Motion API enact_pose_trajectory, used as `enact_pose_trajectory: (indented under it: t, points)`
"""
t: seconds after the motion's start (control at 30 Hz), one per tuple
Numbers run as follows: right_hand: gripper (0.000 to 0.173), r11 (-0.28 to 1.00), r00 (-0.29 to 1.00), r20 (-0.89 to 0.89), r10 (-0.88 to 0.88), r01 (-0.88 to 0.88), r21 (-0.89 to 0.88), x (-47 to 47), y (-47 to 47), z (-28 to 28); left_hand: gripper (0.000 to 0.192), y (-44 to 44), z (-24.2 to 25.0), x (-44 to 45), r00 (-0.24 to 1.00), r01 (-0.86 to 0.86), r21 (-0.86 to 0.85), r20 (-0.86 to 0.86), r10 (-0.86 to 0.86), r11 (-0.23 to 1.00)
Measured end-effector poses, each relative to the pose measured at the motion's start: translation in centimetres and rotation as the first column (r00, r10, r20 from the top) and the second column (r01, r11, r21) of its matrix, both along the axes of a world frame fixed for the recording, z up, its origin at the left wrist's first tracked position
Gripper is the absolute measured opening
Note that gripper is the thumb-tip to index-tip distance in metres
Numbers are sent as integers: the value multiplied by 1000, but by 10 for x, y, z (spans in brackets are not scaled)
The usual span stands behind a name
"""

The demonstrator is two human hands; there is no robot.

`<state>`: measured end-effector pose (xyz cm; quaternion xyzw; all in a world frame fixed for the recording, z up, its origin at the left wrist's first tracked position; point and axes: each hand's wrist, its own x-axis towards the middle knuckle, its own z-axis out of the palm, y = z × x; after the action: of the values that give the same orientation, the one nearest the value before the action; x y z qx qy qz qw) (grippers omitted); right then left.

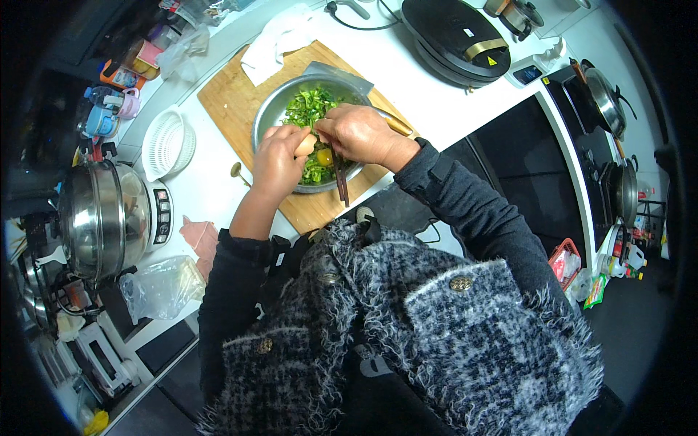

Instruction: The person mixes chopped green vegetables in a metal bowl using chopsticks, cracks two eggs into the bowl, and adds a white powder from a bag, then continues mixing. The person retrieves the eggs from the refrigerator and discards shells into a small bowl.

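A steel bowl (pixel 262 122) stands on a wooden cutting board (pixel 223 98). Chopped green vegetables (pixel 311 106) lie in it, with a raw egg yolk (pixel 324 157) on top. Over the bowl, my left hand (pixel 278 161) grips a brown egg (pixel 306 146); how far its shell is opened is hidden. My right hand (pixel 354 133) has its fingertips pinched together at the egg's upper end. Dark chopsticks (pixel 340 180) run from below my right hand across the bowl's near rim; whether that hand holds them is unclear. Behind the bowl shows a cleaver blade (pixel 343 77), its handle (pixel 399 123) pointing right.
A white cloth (pixel 281 41) overlaps the board's far corner. To the left are a white plastic basket (pixel 168 143), a spoon (pixel 236 170), a steel steamer (pixel 103 218) and a plastic bag (pixel 162 289). A black electric griddle (pixel 455 41) is at the back right, pans (pixel 608 103) beyond it.
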<state>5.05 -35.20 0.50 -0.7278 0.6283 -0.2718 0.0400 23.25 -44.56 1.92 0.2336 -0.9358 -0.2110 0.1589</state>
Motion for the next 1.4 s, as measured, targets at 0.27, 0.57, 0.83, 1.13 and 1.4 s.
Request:
enact_pose_trajectory:
  t: [0.27,0.57,0.83,1.13,1.4]
  points:
    - [21,982,996,30,-83,87,-170,5,3,27,56,-7,27,16,993,-7,-87,-122,-4,996]
    - [13,847,878,114,-465,404,347,34,-12,15,48,-33,-18,15,983,-122,104,148,106,987]
    - [25,850,601,726,-336,524,-41,52,0,-11,44,-67,-51,30,986,40,-139,-158,-62,990]
    - [36,846,162,933,-322,491,207,93,116,-2,43,3,-16,38,986,138,748,-166,-19,649]
    - [39,716,-367,915,-166,593,368,193,352,-59,49,218,-54,0,742,209,962,-37,-670,177]
